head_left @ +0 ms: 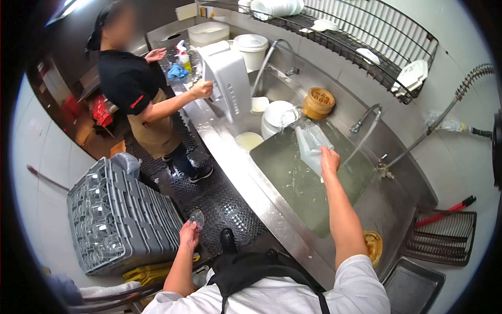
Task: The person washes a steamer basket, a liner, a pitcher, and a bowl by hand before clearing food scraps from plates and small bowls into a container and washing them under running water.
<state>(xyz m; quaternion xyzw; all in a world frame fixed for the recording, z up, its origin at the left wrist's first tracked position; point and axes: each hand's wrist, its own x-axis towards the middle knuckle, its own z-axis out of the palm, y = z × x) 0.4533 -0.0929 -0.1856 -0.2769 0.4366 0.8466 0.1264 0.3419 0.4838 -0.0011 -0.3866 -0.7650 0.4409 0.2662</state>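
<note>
My right hand (329,161) is closed on the edge of a translucent plastic container (312,145), held tilted over the sink (261,180) full of cloudy water. Down at the left, beside the front of the counter, my left hand (189,235) is closed around a small clear drinking glass (197,218). Nearest to that hand stands a stack of grey glass racks (151,220), its top compartments filled with upturned glasses (97,209). White bowls (277,116) and a bamboo steamer (318,103) sit at the sink's far end.
A co-worker (128,78) at the far left holds a large white plastic bin (225,76) over the counter. Two taps (366,118) arch over the sinks. Crockery lies on a wire shelf (361,47) above. A metal tray (414,288) and dark rack (442,238) are at right.
</note>
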